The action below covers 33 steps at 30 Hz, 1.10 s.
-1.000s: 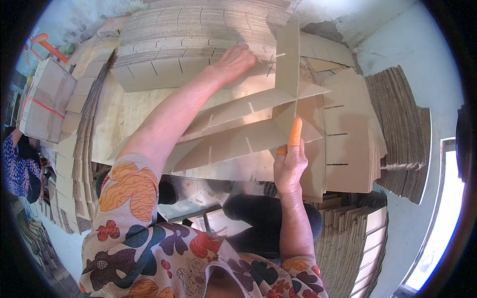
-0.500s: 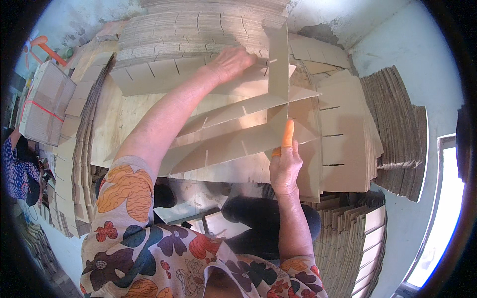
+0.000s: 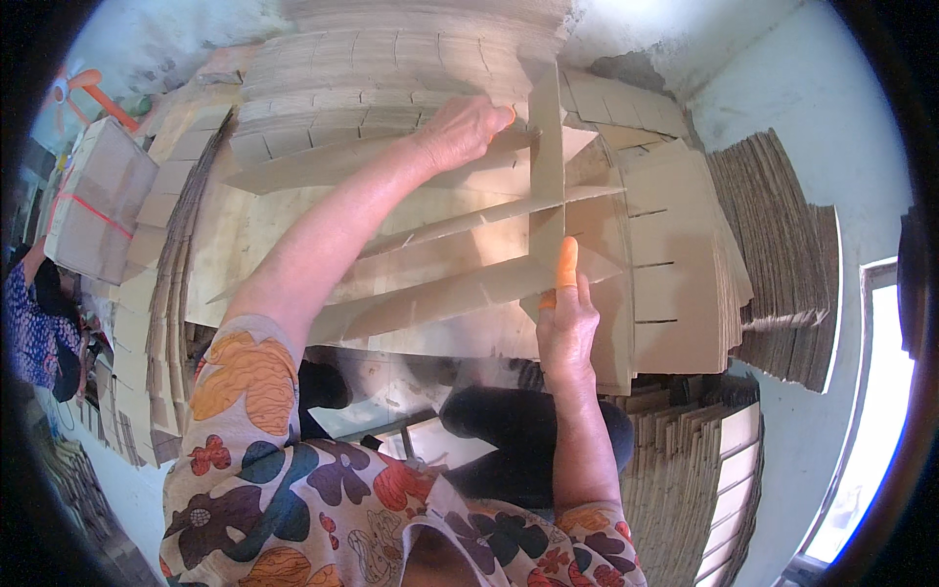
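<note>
My left hand point(image 3: 468, 130) is closed on the upper edge of a long cardboard divider strip point(image 3: 323, 164), at the far side of the work surface. That strip's right end meets an upright cross strip point(image 3: 547, 147). An orange finger cot shows at the fingertips. My right hand point(image 3: 567, 328), its finger in another orange cot, pinches the near end of the cross strip. Two more long slotted strips, a middle one point(image 3: 450, 223) and a near one point(image 3: 430, 293), cross it and stretch left, standing on edge. My left forearm passes over their left parts.
Stacked slotted cardboard point(image 3: 362, 64) lines the far side. More piles of slotted sheets point(image 3: 685, 264) and dark-edged strips point(image 3: 773, 235) stand to the right, with others point(image 3: 181, 254) at left. A taped carton point(image 3: 98, 201) and another person's sleeve point(image 3: 39, 328) are at far left.
The far strip has tilted and shifted right against the cross strip, its right end now past it. The cross strip's far tip has dropped slightly toward me. My right hand has barely moved.
</note>
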Tool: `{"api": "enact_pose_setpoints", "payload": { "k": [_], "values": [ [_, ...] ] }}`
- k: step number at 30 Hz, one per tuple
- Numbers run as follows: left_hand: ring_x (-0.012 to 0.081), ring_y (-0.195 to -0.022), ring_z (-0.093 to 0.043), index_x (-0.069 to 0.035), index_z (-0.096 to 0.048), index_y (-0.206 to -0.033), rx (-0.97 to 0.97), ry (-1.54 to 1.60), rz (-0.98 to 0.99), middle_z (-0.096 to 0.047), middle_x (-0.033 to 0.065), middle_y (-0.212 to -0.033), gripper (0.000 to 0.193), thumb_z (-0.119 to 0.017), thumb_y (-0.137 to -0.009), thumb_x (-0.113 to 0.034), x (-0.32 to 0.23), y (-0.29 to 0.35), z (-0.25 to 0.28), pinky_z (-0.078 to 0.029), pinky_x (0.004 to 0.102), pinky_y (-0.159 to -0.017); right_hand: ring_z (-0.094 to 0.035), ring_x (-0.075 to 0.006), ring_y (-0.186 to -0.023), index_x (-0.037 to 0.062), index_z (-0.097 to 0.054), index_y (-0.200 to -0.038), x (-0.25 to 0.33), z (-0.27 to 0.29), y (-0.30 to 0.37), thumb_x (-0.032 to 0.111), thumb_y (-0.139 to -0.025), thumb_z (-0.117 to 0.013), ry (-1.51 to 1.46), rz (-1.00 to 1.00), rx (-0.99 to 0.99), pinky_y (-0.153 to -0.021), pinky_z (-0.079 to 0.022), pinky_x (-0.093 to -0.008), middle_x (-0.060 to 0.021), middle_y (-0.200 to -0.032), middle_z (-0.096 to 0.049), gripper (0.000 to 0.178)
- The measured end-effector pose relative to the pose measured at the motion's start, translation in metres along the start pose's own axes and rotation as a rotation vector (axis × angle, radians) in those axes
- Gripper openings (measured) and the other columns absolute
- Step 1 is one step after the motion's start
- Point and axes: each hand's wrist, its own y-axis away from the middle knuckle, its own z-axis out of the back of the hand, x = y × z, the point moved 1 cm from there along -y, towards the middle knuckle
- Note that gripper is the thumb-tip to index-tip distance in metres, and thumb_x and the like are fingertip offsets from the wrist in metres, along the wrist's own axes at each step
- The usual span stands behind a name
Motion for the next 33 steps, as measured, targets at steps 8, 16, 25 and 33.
{"api": "enact_pose_setpoints", "payload": {
  "k": [8,16,25,33],
  "values": [
    [0.0369,-0.074,-0.058,-0.001,-0.056,-0.087,-0.145,0.026,0.014,-0.056,0.0202,-0.076,0.015,-0.056,-0.073,0.004,-0.003,0.012,0.002,-0.046,0.0453,-0.063,-0.06,-0.0362,-0.071,0.0133,-0.026,-0.144,0.011,0.016,0.0,-0.009,-0.07,-0.055,0.017,0.029,0.028,-0.059,-0.052,-0.0418,-0.0203,-0.094,-0.056,0.083],
    [0.0357,-0.072,-0.056,0.0,-0.053,-0.084,-0.077,0.039,-0.043,-0.053,0.0178,-0.074,0.012,-0.054,-0.073,0.005,-0.034,0.037,0.024,-0.045,0.0455,-0.063,-0.06,-0.0359,-0.07,0.0124,-0.029,-0.143,0.031,0.025,0.021,-0.011,-0.072,-0.053,0.023,-0.002,0.035,-0.06,-0.051,-0.0387,-0.0208,-0.092,-0.056,0.079],
    [0.0369,-0.077,-0.056,0.0,-0.052,-0.083,-0.175,0.061,0.024,-0.054,0.0183,-0.075,0.009,-0.054,-0.074,0.001,-0.026,0.059,0.013,-0.045,0.0467,-0.065,-0.061,-0.0327,-0.076,0.0092,-0.033,-0.142,0.035,0.023,0.042,-0.011,-0.075,-0.055,-0.013,-0.033,0.057,-0.069,-0.051,-0.0335,-0.0223,-0.091,-0.058,0.072],
    [0.0289,-0.065,-0.048,0.0,-0.048,-0.079,0.192,0.455,0.228,-0.048,0.0123,-0.066,0.015,-0.057,-0.081,-0.011,-0.033,0.082,0.018,-0.039,0.0437,-0.06,-0.059,-0.0409,-0.073,0.0028,-0.043,-0.132,0.006,-0.004,0.046,-0.006,-0.069,-0.058,0.125,0.047,0.158,-0.062,-0.05,-0.0431,-0.0241,-0.088,-0.058,0.066]
  ]
}}
